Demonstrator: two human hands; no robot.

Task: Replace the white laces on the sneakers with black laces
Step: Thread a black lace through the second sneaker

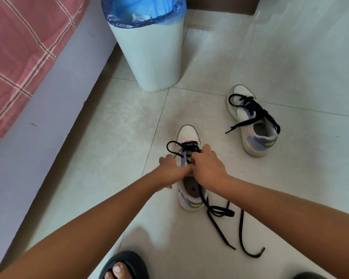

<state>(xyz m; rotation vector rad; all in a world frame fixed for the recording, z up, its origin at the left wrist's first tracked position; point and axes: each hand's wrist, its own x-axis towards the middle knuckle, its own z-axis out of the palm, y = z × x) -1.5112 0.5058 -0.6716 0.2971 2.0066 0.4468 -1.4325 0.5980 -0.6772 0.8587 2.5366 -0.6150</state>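
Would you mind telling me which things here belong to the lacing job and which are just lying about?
Part of the job:
near sneaker, being laced
black lace, trailing over the floor
left hand and right hand, both at the eyelets
far sneaker, already carrying its own black lace

Just lying about:
waste bin with blue liner
bed with pink checked cover
dark slipper

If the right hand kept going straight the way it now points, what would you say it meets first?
Probably the toe of the near sneaker: the right hand points up along its black lace toward the toe. Beyond lies bare floor; depth is uncertain.
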